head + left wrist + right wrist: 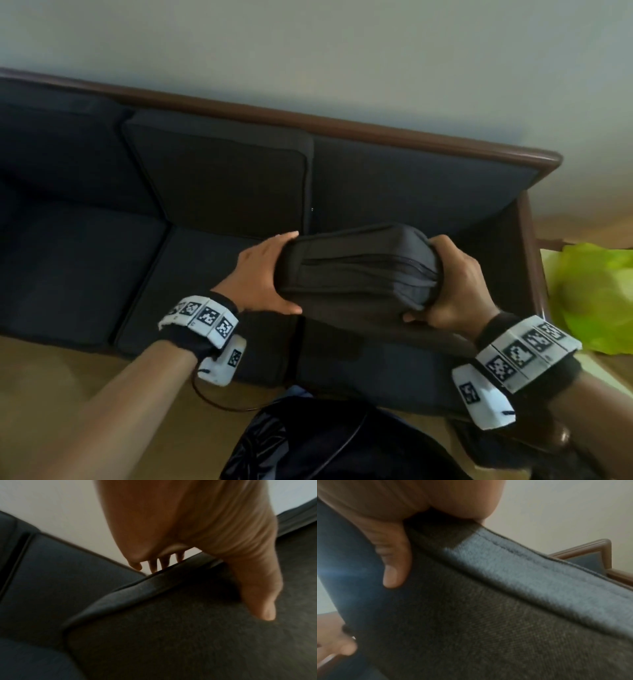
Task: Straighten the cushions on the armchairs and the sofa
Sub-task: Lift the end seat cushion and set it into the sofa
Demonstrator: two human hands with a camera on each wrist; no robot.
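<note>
A dark grey cushion [356, 274] with a zip along its edge is lifted above the right seat of the dark sofa [85, 260]. My left hand [263, 274] grips its left end, fingers over the far side and thumb on the near face. My right hand [455, 284] grips its right end the same way. The left wrist view shows my thumb [260, 601] on the cushion [171, 635], fingers past its top edge. The right wrist view shows my thumb [393, 568] pressed on the cushion [488, 615]. A back cushion [222, 178] leans in the sofa's middle.
The sofa has a brown wooden frame [376, 130] against a pale wall. A bright green thing [589, 294] lies on a surface right of the armrest. A black glossy thing [325, 442] is at the bottom. The floor [68, 377] is tan.
</note>
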